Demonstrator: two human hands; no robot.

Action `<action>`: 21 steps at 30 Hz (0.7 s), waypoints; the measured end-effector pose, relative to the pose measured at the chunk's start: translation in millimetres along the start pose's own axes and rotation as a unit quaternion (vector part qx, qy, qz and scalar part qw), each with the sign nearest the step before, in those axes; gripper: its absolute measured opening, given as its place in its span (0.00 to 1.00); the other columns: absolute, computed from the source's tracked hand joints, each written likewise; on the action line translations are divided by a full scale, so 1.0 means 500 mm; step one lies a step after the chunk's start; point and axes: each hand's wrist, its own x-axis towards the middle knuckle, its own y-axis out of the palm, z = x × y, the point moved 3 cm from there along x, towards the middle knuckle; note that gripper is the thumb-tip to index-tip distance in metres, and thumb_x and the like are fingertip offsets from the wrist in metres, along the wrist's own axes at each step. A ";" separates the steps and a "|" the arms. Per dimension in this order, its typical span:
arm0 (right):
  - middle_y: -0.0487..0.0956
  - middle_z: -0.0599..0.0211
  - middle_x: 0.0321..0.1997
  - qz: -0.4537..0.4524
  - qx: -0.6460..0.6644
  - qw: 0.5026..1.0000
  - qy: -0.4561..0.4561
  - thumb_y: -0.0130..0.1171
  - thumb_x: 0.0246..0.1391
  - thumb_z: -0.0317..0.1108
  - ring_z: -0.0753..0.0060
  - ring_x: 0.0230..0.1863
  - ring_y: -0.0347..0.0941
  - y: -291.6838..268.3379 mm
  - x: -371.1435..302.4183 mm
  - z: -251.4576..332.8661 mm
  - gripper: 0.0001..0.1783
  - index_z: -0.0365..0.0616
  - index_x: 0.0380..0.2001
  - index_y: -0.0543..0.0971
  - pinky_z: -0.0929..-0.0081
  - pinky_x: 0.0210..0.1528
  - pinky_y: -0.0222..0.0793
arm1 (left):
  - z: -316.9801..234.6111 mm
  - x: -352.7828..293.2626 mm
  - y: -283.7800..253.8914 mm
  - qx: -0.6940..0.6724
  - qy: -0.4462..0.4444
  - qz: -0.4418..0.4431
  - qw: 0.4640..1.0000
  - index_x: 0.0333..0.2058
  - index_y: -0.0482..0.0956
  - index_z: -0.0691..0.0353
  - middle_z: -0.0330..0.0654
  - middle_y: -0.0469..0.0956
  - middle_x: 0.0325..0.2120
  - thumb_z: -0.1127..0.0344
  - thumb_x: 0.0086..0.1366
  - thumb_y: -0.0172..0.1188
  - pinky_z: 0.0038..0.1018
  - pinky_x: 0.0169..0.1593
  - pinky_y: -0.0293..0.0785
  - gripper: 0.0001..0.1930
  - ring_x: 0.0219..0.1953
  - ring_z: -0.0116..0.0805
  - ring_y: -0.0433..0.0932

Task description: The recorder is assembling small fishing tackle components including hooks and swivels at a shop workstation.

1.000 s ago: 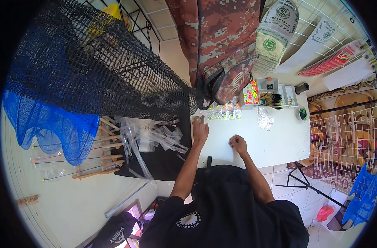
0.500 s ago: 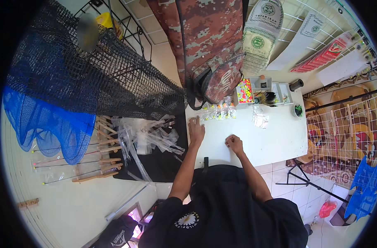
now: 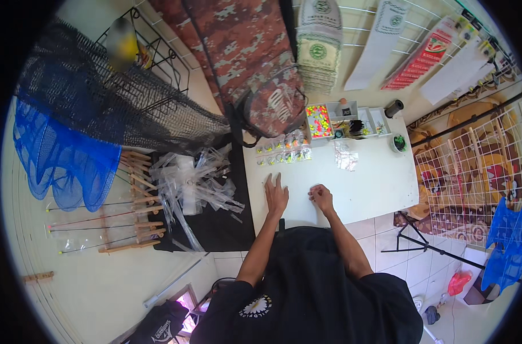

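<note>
On the white table (image 3: 358, 195), my left hand (image 3: 277, 196) lies near the front left with its fingers spread and nothing visible in them. My right hand (image 3: 322, 198) is a short way to its right, fingers curled together in a pinch. Whatever may be between those fingertips is too small to make out. Beyond both hands, small clear packets (image 3: 284, 150) with bright yellow-green and orange pieces lie in rows. Further right is a loose clear plastic packet (image 3: 346, 155).
Grey trays (image 3: 367, 113) hold bright beads (image 3: 319, 121) and dark bristly pieces. A small green-filled pot (image 3: 398, 143) stands at the right edge. A camouflage bag (image 3: 267, 92) is at the back. Plastic strips (image 3: 192, 183) cover a black surface at left, under dark netting (image 3: 129, 97).
The view has shifted, so the table's things appear further left. My left hand has moved right and nearer to me, away from the table's left edge. My right hand stays pinched.
</note>
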 end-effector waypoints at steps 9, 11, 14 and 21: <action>0.81 0.63 0.28 -0.161 -0.101 0.980 -0.052 0.54 0.53 0.24 0.75 0.29 0.79 -0.194 0.014 -0.049 0.05 0.37 0.34 0.76 0.78 0.32 0.74 | -0.097 -0.052 0.080 -0.012 0.023 0.115 0.993 0.58 0.69 0.56 0.60 0.51 0.64 0.65 0.57 0.63 0.47 0.65 0.55 0.28 0.66 0.58 0.52; 0.80 0.66 0.25 -0.197 -0.161 0.965 -0.058 0.56 0.49 0.25 0.76 0.28 0.77 -0.244 0.022 -0.048 0.07 0.40 0.33 0.77 0.78 0.32 0.72 | -0.119 -0.054 0.100 -0.012 0.019 0.124 0.992 0.58 0.69 0.56 0.60 0.51 0.64 0.64 0.57 0.63 0.46 0.65 0.55 0.28 0.65 0.59 0.52; 0.78 0.67 0.23 -0.223 -0.175 0.956 -0.080 0.57 0.49 0.26 0.78 0.25 0.74 -0.307 0.035 -0.038 0.06 0.41 0.32 0.77 0.78 0.30 0.70 | -0.150 -0.057 0.122 -0.018 0.017 0.134 0.991 0.58 0.69 0.55 0.61 0.52 0.63 0.63 0.57 0.63 0.46 0.65 0.55 0.28 0.65 0.59 0.53; 0.79 0.67 0.23 -0.234 -0.170 0.945 -0.150 0.60 0.48 0.26 0.77 0.24 0.75 -0.353 0.119 0.009 0.05 0.42 0.31 0.78 0.78 0.29 0.70 | -0.218 -0.071 0.147 -0.063 -0.004 0.153 0.986 0.56 0.70 0.55 0.62 0.57 0.61 0.62 0.57 0.64 0.44 0.63 0.59 0.27 0.62 0.60 0.59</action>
